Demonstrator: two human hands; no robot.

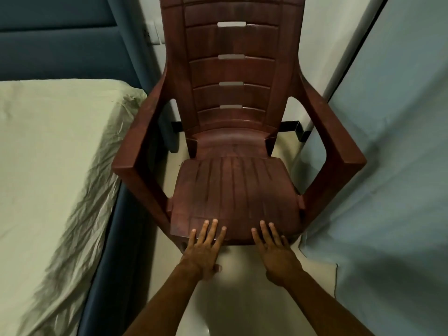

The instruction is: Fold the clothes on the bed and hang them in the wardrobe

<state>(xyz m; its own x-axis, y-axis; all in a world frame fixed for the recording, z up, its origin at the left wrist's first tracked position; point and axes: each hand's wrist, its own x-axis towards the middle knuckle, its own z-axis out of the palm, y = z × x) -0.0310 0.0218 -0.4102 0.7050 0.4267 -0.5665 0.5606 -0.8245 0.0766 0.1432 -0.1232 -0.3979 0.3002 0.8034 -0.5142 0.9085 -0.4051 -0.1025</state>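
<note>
I have the left hand [202, 248] and right hand [274, 251] flat, fingers straight, holding nothing, fingertips over the front edge of the brown plastic armchair [232, 190]. The bed [48, 166], under its wrinkled pale sheet, stands just left.

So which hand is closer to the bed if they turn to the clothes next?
Probably the left hand: it rests on the chair seat's front edge on the bed's side. The right hand lies farther away.
</note>
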